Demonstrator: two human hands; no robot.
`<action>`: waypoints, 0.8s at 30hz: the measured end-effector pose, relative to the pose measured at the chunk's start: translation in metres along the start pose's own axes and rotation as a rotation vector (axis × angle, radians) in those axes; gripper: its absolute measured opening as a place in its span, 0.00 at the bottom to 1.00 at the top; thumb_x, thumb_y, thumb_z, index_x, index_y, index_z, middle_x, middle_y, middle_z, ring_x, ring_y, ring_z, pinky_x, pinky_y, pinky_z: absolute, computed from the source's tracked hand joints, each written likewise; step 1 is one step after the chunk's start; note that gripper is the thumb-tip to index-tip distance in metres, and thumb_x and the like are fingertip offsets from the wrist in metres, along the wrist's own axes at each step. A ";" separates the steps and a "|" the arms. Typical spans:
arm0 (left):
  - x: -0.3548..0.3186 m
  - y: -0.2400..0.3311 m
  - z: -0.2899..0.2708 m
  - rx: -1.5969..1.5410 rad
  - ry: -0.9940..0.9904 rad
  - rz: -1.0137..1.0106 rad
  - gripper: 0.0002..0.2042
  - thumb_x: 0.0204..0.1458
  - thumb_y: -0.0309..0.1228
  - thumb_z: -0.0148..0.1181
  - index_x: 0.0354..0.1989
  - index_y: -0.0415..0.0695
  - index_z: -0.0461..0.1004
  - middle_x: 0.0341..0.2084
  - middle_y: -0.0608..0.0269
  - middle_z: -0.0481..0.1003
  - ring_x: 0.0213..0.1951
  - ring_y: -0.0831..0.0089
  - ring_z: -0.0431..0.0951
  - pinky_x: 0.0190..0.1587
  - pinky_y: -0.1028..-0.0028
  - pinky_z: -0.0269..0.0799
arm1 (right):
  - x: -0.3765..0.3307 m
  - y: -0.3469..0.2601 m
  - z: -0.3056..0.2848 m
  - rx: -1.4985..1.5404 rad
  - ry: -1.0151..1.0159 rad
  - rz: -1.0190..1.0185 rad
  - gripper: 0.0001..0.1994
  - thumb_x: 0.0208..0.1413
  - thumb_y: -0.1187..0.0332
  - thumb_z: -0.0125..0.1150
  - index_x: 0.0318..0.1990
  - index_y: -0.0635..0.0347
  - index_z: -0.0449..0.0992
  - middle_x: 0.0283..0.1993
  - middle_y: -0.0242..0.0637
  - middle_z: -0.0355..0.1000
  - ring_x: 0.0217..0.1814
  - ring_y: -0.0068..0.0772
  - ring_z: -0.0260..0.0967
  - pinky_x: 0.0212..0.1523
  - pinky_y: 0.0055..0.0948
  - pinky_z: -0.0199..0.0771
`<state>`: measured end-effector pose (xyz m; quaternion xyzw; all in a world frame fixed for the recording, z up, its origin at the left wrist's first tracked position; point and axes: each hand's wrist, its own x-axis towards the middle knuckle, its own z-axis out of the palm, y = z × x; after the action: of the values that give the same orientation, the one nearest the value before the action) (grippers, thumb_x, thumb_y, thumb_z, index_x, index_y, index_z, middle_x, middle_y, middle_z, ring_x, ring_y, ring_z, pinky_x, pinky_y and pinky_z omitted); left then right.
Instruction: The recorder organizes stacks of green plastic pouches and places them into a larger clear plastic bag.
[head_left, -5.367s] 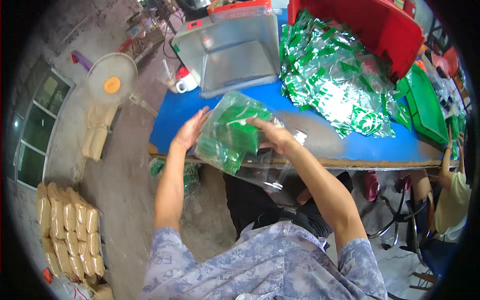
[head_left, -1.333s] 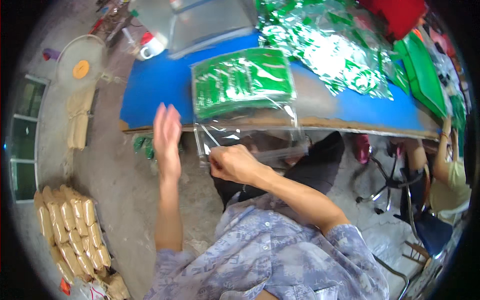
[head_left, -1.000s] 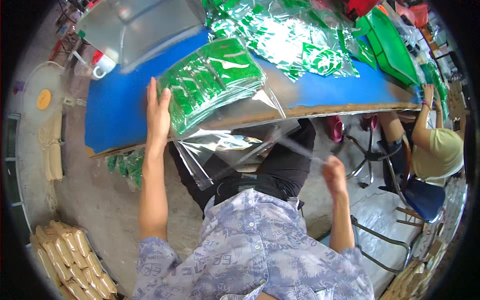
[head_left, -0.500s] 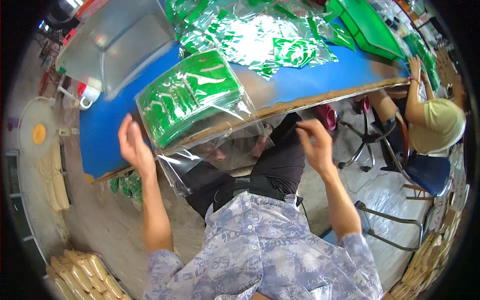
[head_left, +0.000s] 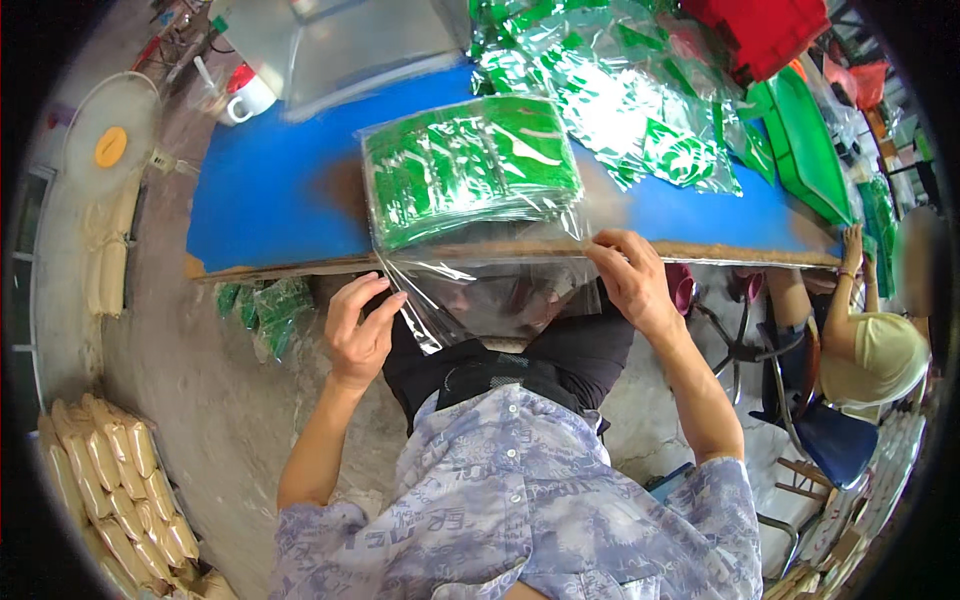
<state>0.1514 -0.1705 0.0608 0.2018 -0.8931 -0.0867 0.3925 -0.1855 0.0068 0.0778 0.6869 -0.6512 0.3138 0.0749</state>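
In front of me, a stack of green sheets in a clear plastic bag [head_left: 470, 172] lies at the near edge of the blue-topped table. The bag's clear, slack end [head_left: 500, 290] hangs over that edge above my lap. My left hand [head_left: 360, 330] is at the left side of this hanging film, its thumb and forefinger apart, the fingertips beside or touching the plastic. At the opposite side, my right hand [head_left: 640, 288] has its fingers bent in, the tips pinched at the film's right edge.
Loose green-and-clear packets [head_left: 640, 110] cover the table's far right part, beside a green tray [head_left: 805, 160] and a red container [head_left: 755, 35]. A translucent bin [head_left: 370, 55] and a white mug [head_left: 250, 98] stand at the far left. Another person [head_left: 870, 355] sits at the right.
Both hands have moved in to the sides of the bag's hanging end. The view has shifted, so the table and stack appear turned and farther right.
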 end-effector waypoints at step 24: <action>0.185 -0.097 -0.062 -0.852 0.195 -0.559 0.08 0.63 0.31 0.58 0.41 0.38 0.77 0.38 0.62 0.79 0.45 0.77 0.77 0.54 0.73 0.71 | 0.199 0.025 -0.021 0.457 0.363 0.388 0.08 0.59 0.69 0.60 0.34 0.67 0.76 0.30 0.36 0.77 0.33 0.21 0.72 0.36 0.25 0.71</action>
<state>0.1125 -0.3367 0.1953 0.2621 -0.6499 -0.5248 0.4833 -0.2252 -0.1542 0.1920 0.4825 -0.6585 0.5769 -0.0270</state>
